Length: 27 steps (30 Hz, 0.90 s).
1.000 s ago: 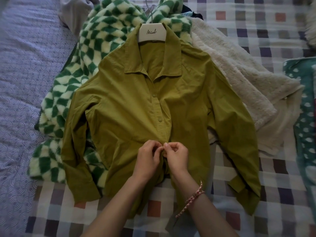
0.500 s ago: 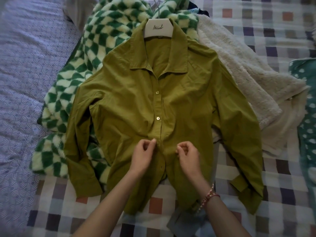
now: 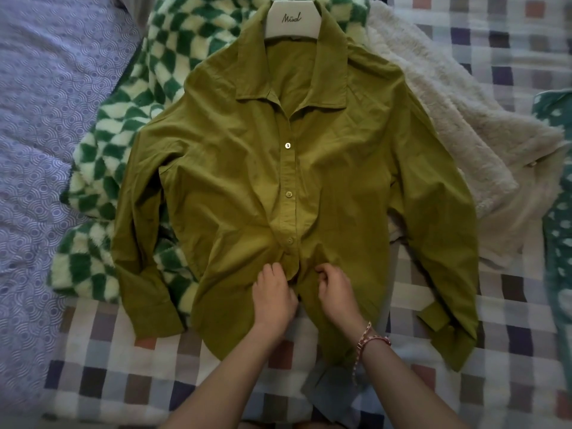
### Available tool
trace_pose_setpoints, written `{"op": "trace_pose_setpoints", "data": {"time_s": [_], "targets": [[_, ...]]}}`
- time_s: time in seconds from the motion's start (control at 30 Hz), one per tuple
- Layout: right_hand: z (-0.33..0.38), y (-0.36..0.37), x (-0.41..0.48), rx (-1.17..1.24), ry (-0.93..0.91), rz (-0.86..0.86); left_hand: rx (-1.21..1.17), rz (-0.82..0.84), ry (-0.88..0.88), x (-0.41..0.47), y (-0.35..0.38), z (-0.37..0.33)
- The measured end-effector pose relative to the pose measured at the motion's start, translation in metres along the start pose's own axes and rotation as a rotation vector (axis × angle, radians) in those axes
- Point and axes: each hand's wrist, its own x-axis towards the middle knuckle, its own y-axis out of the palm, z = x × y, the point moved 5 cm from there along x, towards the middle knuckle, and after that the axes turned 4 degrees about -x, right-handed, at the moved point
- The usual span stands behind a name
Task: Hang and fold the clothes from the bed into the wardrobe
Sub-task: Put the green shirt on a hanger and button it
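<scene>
An olive-green button-up shirt lies flat on the bed, front up, with a white hanger inside its collar. Three buttons down the placket are fastened. My left hand pinches the left front edge just below the lowest fastened button. My right hand pinches the right front edge beside it. The two hands sit a little apart, with the shirt's lower front open between them. Both sleeves lie spread out to the sides.
Under the shirt lie a green-and-white checked fleece on the left and a cream fluffy garment on the right. A teal spotted cloth sits at the right edge. A checked bedspread and a purple patterned sheet cover the bed.
One second ago both hands met at one button on the placket. They parted, shifted down the front and now pinch the two edges below it. The view moved closer to the shirt.
</scene>
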Motion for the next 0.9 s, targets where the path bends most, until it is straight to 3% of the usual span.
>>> {"op": "trace_pose_setpoints", "data": {"time_s": [0.13, 0.23, 0.37, 0.43, 0.53, 0.6, 0.77, 0.9], "targets": [[-0.01, -0.007, 0.0, -0.221, 0.035, 0.017, -0.292, -0.044, -0.078, -0.009, -0.007, 0.016], [0.002, -0.003, -0.007, -0.186, -0.052, -0.019, -0.489, -0.066, -0.105, -0.023, -0.013, 0.026], [0.021, 0.013, -0.009, -0.148, -0.024, -0.059, -0.487, -0.104, -0.06, -0.039, -0.02, 0.027], [0.027, 0.015, -0.005, -0.042, 0.025, -0.072, -0.473, -0.135, -0.068, -0.042, -0.023, 0.026], [0.023, 0.012, -0.009, 0.406, 0.125, -0.006, -0.502, -0.161, -0.08, -0.046, -0.03, 0.021], [0.014, 0.004, -0.022, 0.584, 0.148, 0.009, -0.534, -0.168, -0.109, -0.05, -0.036, 0.018], [-0.002, -0.016, -0.051, 0.74, 0.149, 0.035, -0.389, -0.106, 0.049, -0.06, -0.034, 0.004], [0.007, -0.025, -0.056, 0.883, 0.138, 0.122, -0.384, -0.054, 0.023, -0.066, -0.029, -0.004]]}}
